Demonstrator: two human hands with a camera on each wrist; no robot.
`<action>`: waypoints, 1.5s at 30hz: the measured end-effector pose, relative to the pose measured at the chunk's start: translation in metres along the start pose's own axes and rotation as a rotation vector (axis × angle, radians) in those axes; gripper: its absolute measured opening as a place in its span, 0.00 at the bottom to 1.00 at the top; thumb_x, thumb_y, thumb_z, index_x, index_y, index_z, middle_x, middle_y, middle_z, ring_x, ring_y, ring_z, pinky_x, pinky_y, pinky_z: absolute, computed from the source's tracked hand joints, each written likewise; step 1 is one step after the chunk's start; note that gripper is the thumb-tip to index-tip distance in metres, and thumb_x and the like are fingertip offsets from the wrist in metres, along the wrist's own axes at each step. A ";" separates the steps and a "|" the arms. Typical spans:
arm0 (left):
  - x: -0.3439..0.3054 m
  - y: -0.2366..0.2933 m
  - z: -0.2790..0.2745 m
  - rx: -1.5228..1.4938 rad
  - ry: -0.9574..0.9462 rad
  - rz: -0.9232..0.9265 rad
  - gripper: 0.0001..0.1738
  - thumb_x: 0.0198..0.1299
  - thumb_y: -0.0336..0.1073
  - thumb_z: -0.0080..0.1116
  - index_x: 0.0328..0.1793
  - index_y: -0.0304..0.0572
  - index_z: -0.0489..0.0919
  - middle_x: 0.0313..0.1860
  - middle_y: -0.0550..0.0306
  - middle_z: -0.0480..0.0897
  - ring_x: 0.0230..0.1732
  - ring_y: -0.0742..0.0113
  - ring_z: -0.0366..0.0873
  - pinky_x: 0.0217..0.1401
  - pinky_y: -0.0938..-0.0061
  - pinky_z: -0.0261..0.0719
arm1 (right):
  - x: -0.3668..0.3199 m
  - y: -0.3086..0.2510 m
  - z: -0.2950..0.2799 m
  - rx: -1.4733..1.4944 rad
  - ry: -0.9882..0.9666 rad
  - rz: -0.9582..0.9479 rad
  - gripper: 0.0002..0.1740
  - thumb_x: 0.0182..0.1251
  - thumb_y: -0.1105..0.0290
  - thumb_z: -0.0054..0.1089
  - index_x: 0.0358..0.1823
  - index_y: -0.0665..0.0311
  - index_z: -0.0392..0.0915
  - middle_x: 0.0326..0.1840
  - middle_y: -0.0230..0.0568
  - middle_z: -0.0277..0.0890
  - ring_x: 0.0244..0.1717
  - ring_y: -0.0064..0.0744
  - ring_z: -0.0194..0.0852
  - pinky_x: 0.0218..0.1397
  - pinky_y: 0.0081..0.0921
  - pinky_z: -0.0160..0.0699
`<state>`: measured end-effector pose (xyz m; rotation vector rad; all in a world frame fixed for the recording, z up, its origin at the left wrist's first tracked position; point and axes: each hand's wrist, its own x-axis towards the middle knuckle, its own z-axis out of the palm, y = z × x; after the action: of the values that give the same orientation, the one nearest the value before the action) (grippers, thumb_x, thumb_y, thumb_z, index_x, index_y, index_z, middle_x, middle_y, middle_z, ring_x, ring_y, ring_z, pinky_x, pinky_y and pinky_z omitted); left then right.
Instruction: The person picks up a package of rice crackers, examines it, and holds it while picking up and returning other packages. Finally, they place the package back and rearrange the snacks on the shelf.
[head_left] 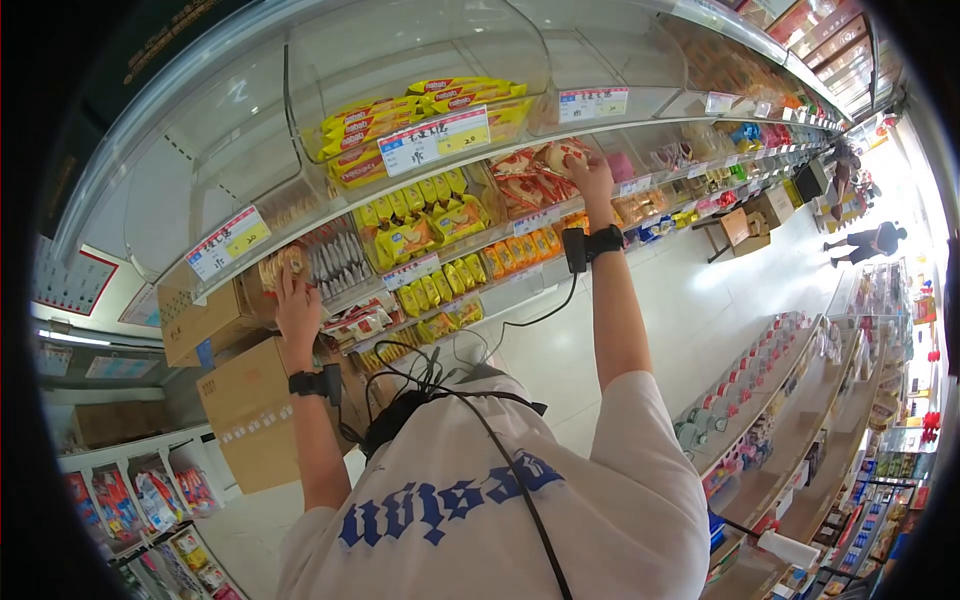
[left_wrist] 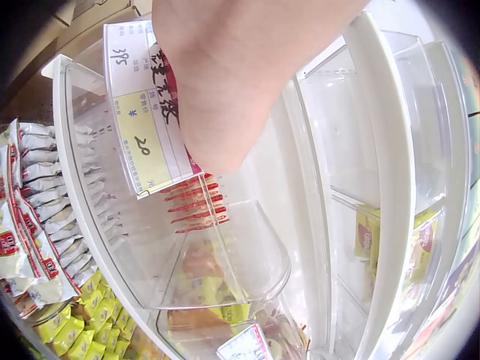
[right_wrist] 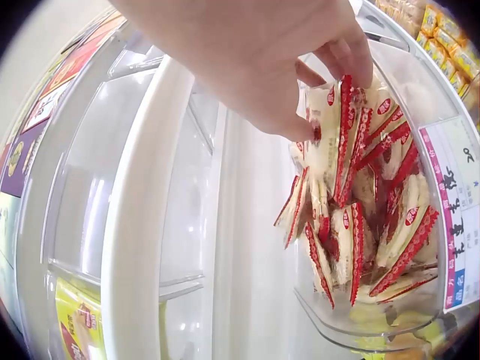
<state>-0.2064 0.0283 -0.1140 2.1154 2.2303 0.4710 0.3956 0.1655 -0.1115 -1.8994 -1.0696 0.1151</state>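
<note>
My right hand (head_left: 595, 180) reaches into a clear shelf bin of red-edged snack packets (head_left: 520, 185). In the right wrist view its thumb and fingers pinch a cream snack packet with a red crimped edge (right_wrist: 324, 112) at the top of the pile. At the far left, my left hand (head_left: 297, 310) lies over a bin of tan packets (head_left: 272, 272), fingers stretched forward onto them. The left wrist view shows the base of that hand (left_wrist: 240, 82) above a row of red-edged packets (left_wrist: 196, 204); its fingertips are hidden there.
Yellow snack packs (head_left: 430, 225) fill bins between my hands, and more yellow packs (head_left: 465, 95) lie on the shelf above. Price cards (head_left: 433, 140) hang on the shelf fronts. Cardboard boxes (head_left: 245, 405) stand lower left. A person (head_left: 870, 243) is far down the aisle.
</note>
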 end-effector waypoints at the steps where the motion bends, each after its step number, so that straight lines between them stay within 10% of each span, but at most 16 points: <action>1: 0.001 0.000 0.000 0.002 0.005 0.005 0.23 0.72 0.44 0.47 0.69 0.49 0.78 0.85 0.62 0.58 0.82 0.57 0.59 0.67 0.56 0.78 | 0.001 0.000 0.005 -0.043 0.033 0.010 0.38 0.49 0.45 0.80 0.47 0.76 0.83 0.40 0.48 0.88 0.45 0.38 0.88 0.50 0.31 0.82; 5: 0.001 -0.006 0.008 0.007 0.014 0.024 0.23 0.70 0.40 0.49 0.69 0.51 0.78 0.86 0.64 0.56 0.83 0.54 0.57 0.65 0.55 0.80 | 0.012 0.011 0.013 0.047 -0.065 0.172 0.40 0.48 0.46 0.78 0.51 0.75 0.80 0.49 0.59 0.84 0.50 0.56 0.85 0.54 0.41 0.81; 11: 0.001 -0.003 0.002 -0.026 -0.017 0.005 0.23 0.69 0.38 0.50 0.69 0.52 0.79 0.87 0.65 0.55 0.83 0.52 0.56 0.64 0.55 0.81 | 0.010 0.005 0.017 0.408 0.081 0.225 0.27 0.53 0.61 0.82 0.46 0.76 0.84 0.43 0.46 0.87 0.41 0.31 0.87 0.44 0.26 0.81; 26: 0.002 -0.007 0.005 0.009 -0.049 0.027 0.22 0.71 0.42 0.47 0.69 0.53 0.79 0.86 0.62 0.57 0.83 0.52 0.56 0.70 0.54 0.76 | -0.018 -0.046 -0.041 0.992 -0.137 0.291 0.21 0.67 0.64 0.70 0.52 0.76 0.83 0.46 0.43 0.86 0.41 0.28 0.84 0.44 0.25 0.82; 31: 0.005 -0.007 0.002 0.009 -0.114 -0.003 0.24 0.73 0.45 0.44 0.70 0.52 0.77 0.87 0.62 0.55 0.85 0.53 0.51 0.74 0.55 0.70 | -0.017 -0.082 -0.031 1.193 -0.082 0.399 0.23 0.66 0.60 0.73 0.50 0.74 0.83 0.36 0.35 0.82 0.25 0.20 0.74 0.24 0.19 0.69; 38: 0.009 -0.015 0.006 -0.007 -0.179 -0.025 0.27 0.73 0.46 0.41 0.72 0.48 0.76 0.88 0.60 0.52 0.86 0.54 0.48 0.78 0.54 0.64 | -0.001 -0.081 -0.023 0.933 -0.092 0.378 0.24 0.63 0.59 0.74 0.45 0.79 0.84 0.34 0.36 0.80 0.29 0.22 0.75 0.32 0.23 0.76; 45: 0.008 -0.005 -0.004 -0.003 -0.226 -0.067 0.28 0.72 0.45 0.40 0.75 0.47 0.74 0.88 0.59 0.50 0.87 0.54 0.45 0.81 0.55 0.61 | 0.041 -0.066 0.043 0.968 -0.427 0.238 0.16 0.70 0.64 0.66 0.55 0.62 0.83 0.44 0.37 0.85 0.43 0.33 0.79 0.42 0.30 0.80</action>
<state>-0.2129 0.0356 -0.1095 1.9729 2.1630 0.2191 0.3587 0.2365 -0.0728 -1.1069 -0.8095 1.0180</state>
